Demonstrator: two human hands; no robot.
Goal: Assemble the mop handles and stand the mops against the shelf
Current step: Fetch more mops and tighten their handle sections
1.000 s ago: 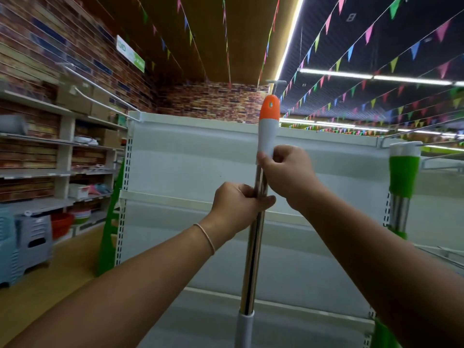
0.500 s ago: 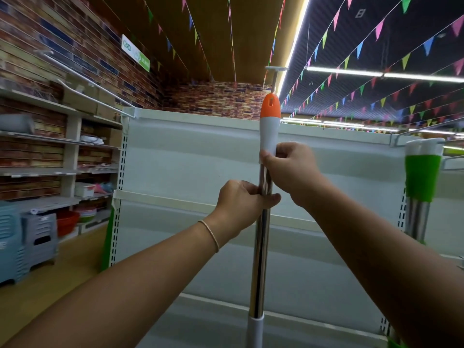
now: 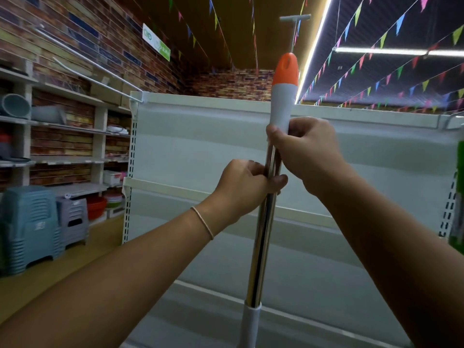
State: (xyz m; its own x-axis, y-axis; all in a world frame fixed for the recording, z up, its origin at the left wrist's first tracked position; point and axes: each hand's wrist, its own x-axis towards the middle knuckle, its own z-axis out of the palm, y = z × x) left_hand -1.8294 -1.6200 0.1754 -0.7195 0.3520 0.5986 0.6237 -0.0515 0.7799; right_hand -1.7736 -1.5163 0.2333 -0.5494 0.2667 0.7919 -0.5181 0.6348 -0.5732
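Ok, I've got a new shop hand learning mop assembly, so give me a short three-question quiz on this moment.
1. True or false: both hands grip the same mop handle.
2. Which hand is higher on it? A) left hand B) right hand
3. Fill in: the cap on top of the white grip is ____ in colour.

Key: 1 true; 2 B, it holds the bottom of the white grip, while the left holds the metal tube below; 3 orange.
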